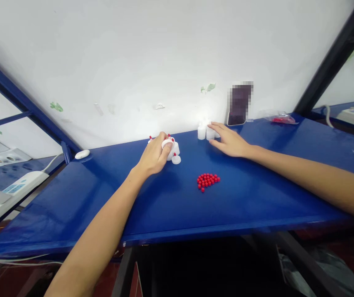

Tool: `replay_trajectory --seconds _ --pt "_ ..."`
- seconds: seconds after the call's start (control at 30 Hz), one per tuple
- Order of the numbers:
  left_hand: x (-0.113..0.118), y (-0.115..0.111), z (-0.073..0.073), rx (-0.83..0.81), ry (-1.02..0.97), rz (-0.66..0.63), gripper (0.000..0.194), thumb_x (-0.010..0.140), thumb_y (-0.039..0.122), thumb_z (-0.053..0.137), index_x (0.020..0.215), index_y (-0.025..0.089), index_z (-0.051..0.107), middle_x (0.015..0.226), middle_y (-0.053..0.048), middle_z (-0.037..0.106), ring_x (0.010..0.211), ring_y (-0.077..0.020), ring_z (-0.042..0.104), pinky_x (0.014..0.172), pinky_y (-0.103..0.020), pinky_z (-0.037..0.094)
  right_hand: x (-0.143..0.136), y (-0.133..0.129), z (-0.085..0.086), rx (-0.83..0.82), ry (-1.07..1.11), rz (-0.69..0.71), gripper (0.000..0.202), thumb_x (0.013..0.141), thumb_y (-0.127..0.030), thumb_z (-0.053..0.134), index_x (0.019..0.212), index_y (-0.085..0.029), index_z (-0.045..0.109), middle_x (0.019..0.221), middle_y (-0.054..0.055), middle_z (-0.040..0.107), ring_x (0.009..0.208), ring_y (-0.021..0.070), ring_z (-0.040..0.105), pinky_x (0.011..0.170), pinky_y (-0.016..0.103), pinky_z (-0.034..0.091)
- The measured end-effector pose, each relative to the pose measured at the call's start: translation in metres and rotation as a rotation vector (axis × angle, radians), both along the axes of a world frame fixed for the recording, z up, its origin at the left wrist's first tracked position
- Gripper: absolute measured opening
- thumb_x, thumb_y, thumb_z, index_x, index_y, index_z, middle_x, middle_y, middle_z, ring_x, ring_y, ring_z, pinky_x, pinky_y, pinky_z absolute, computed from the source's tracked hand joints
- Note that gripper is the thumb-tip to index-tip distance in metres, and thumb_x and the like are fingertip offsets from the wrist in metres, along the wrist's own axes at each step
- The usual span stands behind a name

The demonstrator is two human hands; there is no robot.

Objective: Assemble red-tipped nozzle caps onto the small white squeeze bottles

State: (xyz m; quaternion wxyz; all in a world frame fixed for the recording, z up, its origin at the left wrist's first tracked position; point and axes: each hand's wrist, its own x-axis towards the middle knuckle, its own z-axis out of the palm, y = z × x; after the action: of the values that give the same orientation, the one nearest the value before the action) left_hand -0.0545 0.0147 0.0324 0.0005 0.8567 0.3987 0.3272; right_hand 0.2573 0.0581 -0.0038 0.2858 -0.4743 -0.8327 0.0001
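My left hand [155, 156] is closed round a white cap [166, 143] near the back of the blue table, left of centre. Beside its fingers stand white bottles with red tips, and a small white cap [176, 159] with a red tip lies just in front. My right hand [228, 141] has its fingers apart at a group of white bottles [201, 131] by the wall; its fingertips reach the nearest bottle, and whether they touch is unclear. Several small red caps [207, 180] lie together between my hands, nearer the front.
A dark phone [239, 105], partly pixelated, leans on the wall at the back right. A clear bag with red pieces [281, 119] lies farther right. At the left are a white oval case [82, 154] and power strips [25, 185].
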Motion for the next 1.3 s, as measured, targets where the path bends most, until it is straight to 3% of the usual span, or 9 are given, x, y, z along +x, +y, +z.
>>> replay_trajectory --seconds 0.1,0.17,0.23,0.33,0.53,0.7,0.87,1.07,1.3 --pt "0.0 -0.002 0.003 -0.015 0.047 -0.034 0.035 0.102 0.049 0.03 0.101 0.019 0.047 0.09 -0.005 0.061 0.077 -0.0198 0.055 0.074 -0.035 0.04 -0.001 -0.004 0.002 0.084 0.095 0.027 0.06 0.091 -0.037 0.051 0.147 -0.017 0.046 0.154 0.017 0.043 0.134 0.0392 0.049 0.108 0.057 0.046" --pt "0.001 -0.003 0.004 -0.027 0.058 -0.063 0.035 0.102 0.048 0.03 0.1 0.019 0.048 0.092 -0.005 0.061 0.078 -0.0196 0.055 0.076 -0.035 0.041 -0.003 -0.01 0.003 0.123 0.146 0.044 0.057 0.091 -0.034 0.052 0.145 -0.019 0.049 0.15 0.016 0.047 0.119 0.0372 0.061 0.101 0.057 0.051" --pt "0.002 -0.004 0.004 -0.032 0.041 -0.081 0.035 0.102 0.048 0.028 0.097 0.019 0.047 0.092 -0.006 0.061 0.078 -0.0193 0.055 0.075 -0.035 0.041 -0.005 -0.018 0.004 0.137 0.162 0.076 0.053 0.091 -0.032 0.051 0.142 -0.021 0.053 0.147 0.015 0.051 0.091 0.029 0.068 0.091 0.054 0.055" --pt "0.002 -0.004 0.003 -0.045 0.021 -0.099 0.03 0.102 0.046 0.03 0.096 0.02 0.043 0.09 -0.005 0.059 0.075 -0.0186 0.053 0.072 -0.034 0.039 -0.01 -0.031 0.003 0.108 0.104 0.156 0.048 0.093 -0.032 0.05 0.14 -0.021 0.055 0.146 0.014 0.051 0.065 0.0175 0.062 0.079 0.047 0.057" --pt "0.003 -0.003 0.002 -0.051 0.069 -0.124 0.024 0.098 0.044 0.03 0.092 0.022 0.036 0.082 -0.004 0.054 0.069 -0.0199 0.048 0.066 -0.035 0.036 -0.012 -0.037 -0.002 0.051 0.037 0.225 0.048 0.094 -0.03 0.049 0.14 -0.019 0.055 0.146 0.015 0.051 0.07 0.0176 0.063 0.075 0.042 0.057" --pt "0.004 -0.002 0.0 0.003 0.062 -0.153 0.032 0.098 0.048 0.025 0.089 0.021 0.04 0.085 -0.007 0.058 0.072 -0.0213 0.051 0.068 -0.036 0.038 -0.011 -0.032 -0.006 0.021 0.015 0.245 0.047 0.094 -0.031 0.049 0.139 -0.021 0.056 0.146 0.014 0.052 0.072 0.0181 0.064 0.074 0.041 0.057" --pt "0.006 -0.003 0.001 0.036 0.002 -0.176 0.039 0.099 0.053 0.023 0.083 0.021 0.039 0.075 -0.003 0.055 0.064 -0.0179 0.048 0.063 -0.034 0.036 -0.011 -0.033 -0.006 0.005 -0.006 0.252 0.048 0.095 -0.032 0.048 0.14 -0.02 0.055 0.146 0.015 0.051 0.07 0.017 0.064 0.075 0.042 0.057" --pt "0.004 -0.002 0.003 0.091 -0.003 -0.178 0.043 0.099 0.057 0.02 0.08 0.022 0.036 0.07 -0.001 0.049 0.059 -0.0165 0.042 0.057 -0.033 0.033 -0.013 -0.033 -0.005 0.027 -0.018 0.252 0.047 0.095 -0.031 0.048 0.14 -0.019 0.055 0.145 0.014 0.052 0.1 0.0273 0.067 0.081 0.044 0.058" --pt "0.009 -0.005 0.003 0.061 -0.051 -0.234 0.047 0.1 0.06 0.022 0.078 0.022 0.038 0.067 -0.001 0.049 0.057 -0.0156 0.042 0.056 -0.032 0.032 -0.013 -0.033 -0.005 0.019 -0.031 0.251 0.047 0.095 -0.031 0.049 0.14 -0.018 0.055 0.146 0.014 0.052 0.107 0.0296 0.066 0.083 0.045 0.059"
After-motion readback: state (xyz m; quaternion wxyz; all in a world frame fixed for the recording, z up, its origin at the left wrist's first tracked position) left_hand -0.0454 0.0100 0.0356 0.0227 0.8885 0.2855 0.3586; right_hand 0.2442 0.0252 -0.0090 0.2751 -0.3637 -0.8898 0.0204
